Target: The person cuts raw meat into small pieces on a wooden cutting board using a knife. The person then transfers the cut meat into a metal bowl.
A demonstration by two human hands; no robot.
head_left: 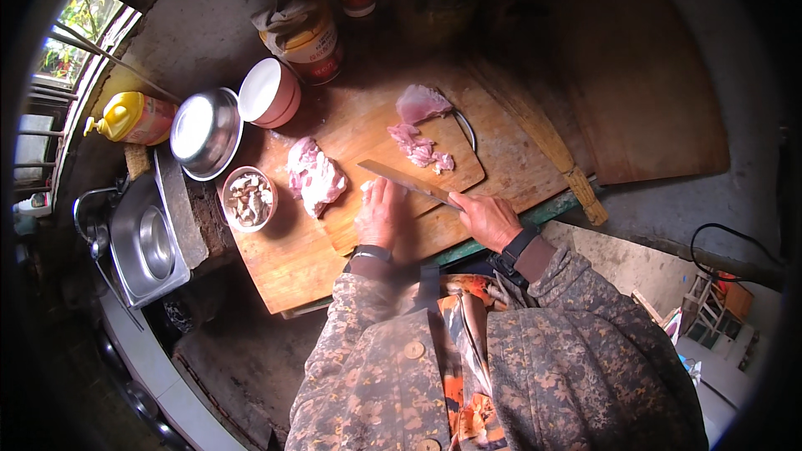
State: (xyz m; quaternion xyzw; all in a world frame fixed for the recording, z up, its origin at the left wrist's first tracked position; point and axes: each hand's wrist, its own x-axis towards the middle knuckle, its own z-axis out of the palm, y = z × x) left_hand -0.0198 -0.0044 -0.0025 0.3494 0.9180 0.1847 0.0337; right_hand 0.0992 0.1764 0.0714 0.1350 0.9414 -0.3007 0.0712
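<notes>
My right hand (pixel 490 220) is closed round the handle of a knife (pixel 407 181), whose blade points left over the wooden cutting board (pixel 454 150). Close to the blade tip, my left hand (pixel 380 210) rests low on the board with its fingers bent; a small pale bit shows at the fingertips, and whether it is held I cannot tell. Left of that hand lies a large piece of raw meat (pixel 316 176). Beyond the knife, cut meat pieces (pixel 418 147) lie in a row below a larger raw chunk (pixel 421 104), near the board's metal handle (pixel 465 131).
At the left stand a bowl of sliced mushrooms (pixel 249 200), a metal basin (pixel 207 133), stacked pink bowls (pixel 269 93) and a yellow pump bottle (pixel 135 118). A steel sink (pixel 149 244) is farther left. A covered tub (pixel 305 41) stands behind; a bamboo stick (pixel 544 138) lies right.
</notes>
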